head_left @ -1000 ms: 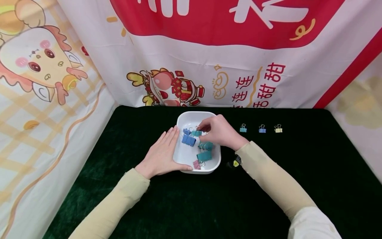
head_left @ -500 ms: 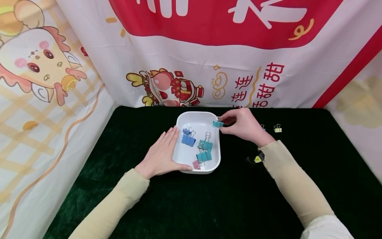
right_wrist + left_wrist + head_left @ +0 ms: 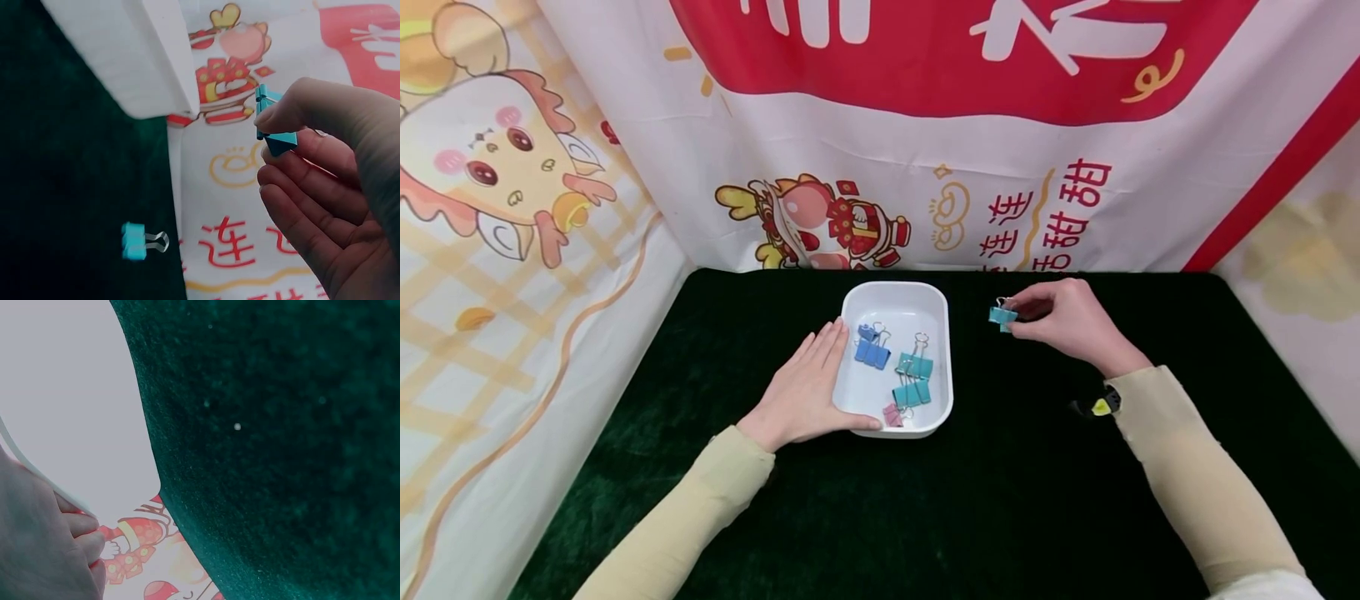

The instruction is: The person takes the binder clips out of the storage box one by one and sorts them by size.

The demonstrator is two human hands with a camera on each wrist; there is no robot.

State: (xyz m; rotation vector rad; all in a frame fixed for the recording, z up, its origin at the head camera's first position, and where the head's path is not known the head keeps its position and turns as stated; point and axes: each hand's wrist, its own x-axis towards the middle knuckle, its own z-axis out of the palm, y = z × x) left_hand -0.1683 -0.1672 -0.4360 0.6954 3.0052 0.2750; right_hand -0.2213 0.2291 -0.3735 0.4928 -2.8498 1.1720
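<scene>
My right hand point(image 3: 1063, 321) pinches a teal binder clip point(image 3: 1002, 315) between thumb and fingers, right of the white tray point(image 3: 950, 367). In the right wrist view a second teal binder clip point(image 3: 133, 242) lies on the dark green cloth, wire handles outward; in the head view the held clip partly covers it. My left hand point(image 3: 801, 387) rests on the tray's left side and near-left corner, fingers straight along the wall and thumb at the near rim. Inside the tray are blue binder clips point(image 3: 872, 354), teal binder clips point(image 3: 912, 393) and a small pink binder clip point(image 3: 892, 415).
Dark green cloth point(image 3: 880, 517) covers the table. A printed white and red fabric backdrop point(image 3: 850, 133) rises at the far edge, with another patterned sheet point(image 3: 550, 292) along the left.
My right hand has lifted the teal binder clip out of the tray and carried it right, over the clip on the cloth. It now hides the blue and yellow clips there. My left hand stays put.
</scene>
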